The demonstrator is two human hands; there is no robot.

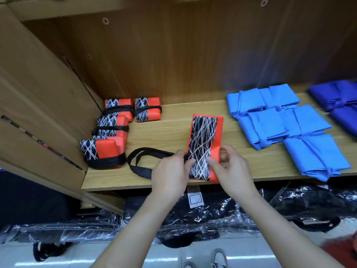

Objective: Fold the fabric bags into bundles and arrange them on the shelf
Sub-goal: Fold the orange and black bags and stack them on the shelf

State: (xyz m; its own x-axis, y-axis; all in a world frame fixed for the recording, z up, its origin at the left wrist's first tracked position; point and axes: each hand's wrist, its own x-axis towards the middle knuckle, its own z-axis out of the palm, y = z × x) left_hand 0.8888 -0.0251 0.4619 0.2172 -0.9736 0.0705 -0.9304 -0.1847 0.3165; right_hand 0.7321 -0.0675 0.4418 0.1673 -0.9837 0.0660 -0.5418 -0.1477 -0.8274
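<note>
1. Your left hand (170,171) pinches the orange bag (204,136) beside its black handles (143,159); your right hand (231,169) pinches the opposite edge.
2. It's lying on the shelf (164,132): fold tight, edges square.

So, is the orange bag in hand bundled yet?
Folded only, not bundled: the orange bag lies as a flat strip, its black handles trailing loose to the left, unwrapped.

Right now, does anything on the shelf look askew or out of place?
Front orange bundle looks looser, a flap sticking up, unlike the three behind. The held bag's handles trail loose, not yet tied.
</note>
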